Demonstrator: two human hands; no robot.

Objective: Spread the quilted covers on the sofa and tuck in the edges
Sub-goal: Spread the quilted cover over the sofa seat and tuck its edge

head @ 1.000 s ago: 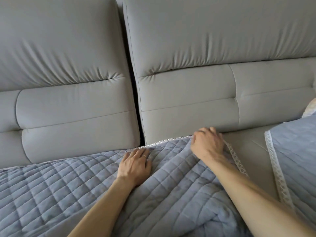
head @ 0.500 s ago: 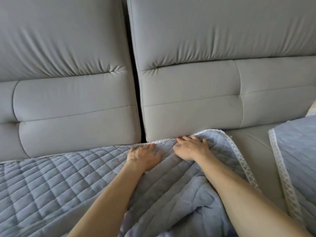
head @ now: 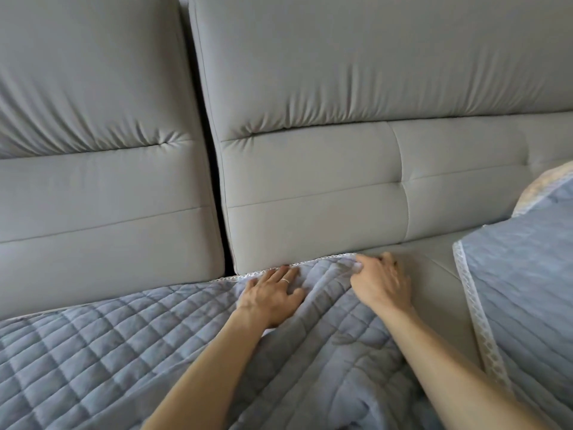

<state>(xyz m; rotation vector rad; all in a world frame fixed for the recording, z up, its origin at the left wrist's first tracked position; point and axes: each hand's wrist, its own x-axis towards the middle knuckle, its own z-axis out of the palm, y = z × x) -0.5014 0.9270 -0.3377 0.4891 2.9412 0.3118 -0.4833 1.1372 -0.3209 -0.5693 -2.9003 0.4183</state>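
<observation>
A blue-grey quilted cover (head: 108,352) with white lace trim lies over the grey sofa's seat, its back edge along the base of the back cushions (head: 310,187). My left hand (head: 273,293) presses flat on the cover near that edge, fingers spread, a ring on one finger. My right hand (head: 383,282) pinches the cover's back right corner against the seat. The cloth between my arms is wrinkled and bunched. A second quilted cover (head: 521,290) with lace trim lies on the seat to the right.
A dark gap (head: 218,197) separates the two back cushions. A strip of bare grey seat (head: 440,299) shows between the two covers. A pale patterned cloth edge (head: 548,184) rises at the far right.
My right hand has moved right to the cover's corner and closed on it. My left hand has stayed flat near the back edge. The view shifted slightly.
</observation>
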